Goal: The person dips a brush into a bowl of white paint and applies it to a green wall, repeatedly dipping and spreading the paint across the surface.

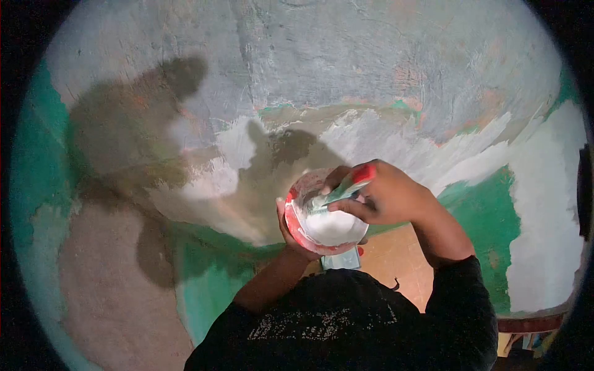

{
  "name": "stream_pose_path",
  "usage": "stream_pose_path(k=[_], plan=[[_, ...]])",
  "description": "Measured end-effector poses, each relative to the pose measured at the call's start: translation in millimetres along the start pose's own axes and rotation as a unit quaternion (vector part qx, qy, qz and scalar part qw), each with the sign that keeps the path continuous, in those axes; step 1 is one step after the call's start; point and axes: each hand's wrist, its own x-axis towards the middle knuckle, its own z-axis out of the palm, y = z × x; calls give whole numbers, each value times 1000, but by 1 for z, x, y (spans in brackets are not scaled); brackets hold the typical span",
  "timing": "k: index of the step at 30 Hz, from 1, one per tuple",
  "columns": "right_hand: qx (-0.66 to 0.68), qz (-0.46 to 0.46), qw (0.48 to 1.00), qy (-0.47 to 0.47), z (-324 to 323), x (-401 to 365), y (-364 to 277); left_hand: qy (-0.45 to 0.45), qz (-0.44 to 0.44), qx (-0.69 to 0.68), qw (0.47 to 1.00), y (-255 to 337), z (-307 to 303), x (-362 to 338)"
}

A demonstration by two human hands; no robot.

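My left hand (288, 230) is wrapped round the side of a small red tub (299, 238), holding it in front of my chest. White paint (340, 230) fills the lower part of the tub, and its inner wall is smeared with it. With my right hand (391, 193) I grip a paintbrush (346, 190) by its pale, red-ended handle. The brush slants down into the tub, its bristle end at the paint's edge. My right fingers are closed about the handle, just over the tub's rim.
Ahead stands a wall (322, 55) of rough grey, with fresh white strokes (476, 164) and green areas (486, 216). My shadow falls on its left side. Below are an orange-tan floor (399, 256), a pale box-like object (342, 260) and, lower right, a reddish-brown edge (532, 324).
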Motion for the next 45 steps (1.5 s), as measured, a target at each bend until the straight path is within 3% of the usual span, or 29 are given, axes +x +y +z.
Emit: stream_pose_path(k=[3,7,10,12,15,18,20,22,23,24,26,28,29,32,35,38,39,40,43,45], plan=[[25,15,999,19,2,-4,4,-15,8,-42,999,-2,-5,1],[21,-16,999,20,8,-2,1,-71,16,13,997,-2,5,4],[89,6,993,77,1,-6,0,-61,-8,31,998,0,-3,4],[51,-4,997,57,10,-7,7,-45,-13,28,999,-1,-5,1],[44,-85,993,71,15,-3,-3,-25,-19,19,999,-2,-5,-2],[75,-39,994,74,1,-12,7,-19,-20,15,1000,-2,-8,-5],[155,-44,970,181,1,-14,5,-17,-20,12,1000,-1,-10,-7],[253,-39,933,255,11,-16,16,-17,-19,9,1000,-1,-10,-9],[420,9,869,260,17,-17,13,-17,-21,4,1000,0,-11,-10],[488,9,826,282,28,-17,27,-19,-20,-1,1000,0,-11,-11],[651,108,691,295,41,-16,35,-25,-17,-15,999,0,-13,-14],[701,152,630,299,52,-17,42,-22,-7,-40,999,0,-13,-19],[723,174,596,302,54,-19,43,30,8,-27,999,-1,-11,-21],[745,184,567,299,57,-23,38,104,21,-21,994,-3,-5,-22],[720,170,590,324,55,-27,40,52,-10,-42,998,-3,-6,-21],[477,111,786,378,43,-39,47,47,-15,-14,999,-4,-12,-18],[437,87,806,389,36,-42,37,29,-11,-17,999,-6,-16,-16],[364,63,849,377,31,-44,33,12,-6,-21,1000,-8,-18,-15],[172,-10,934,313,20,-46,22,91,-23,14,995,-9,-19,-16],[111,-11,973,202,18,-42,13,125,-28,57,990,-7,-21,-16]])
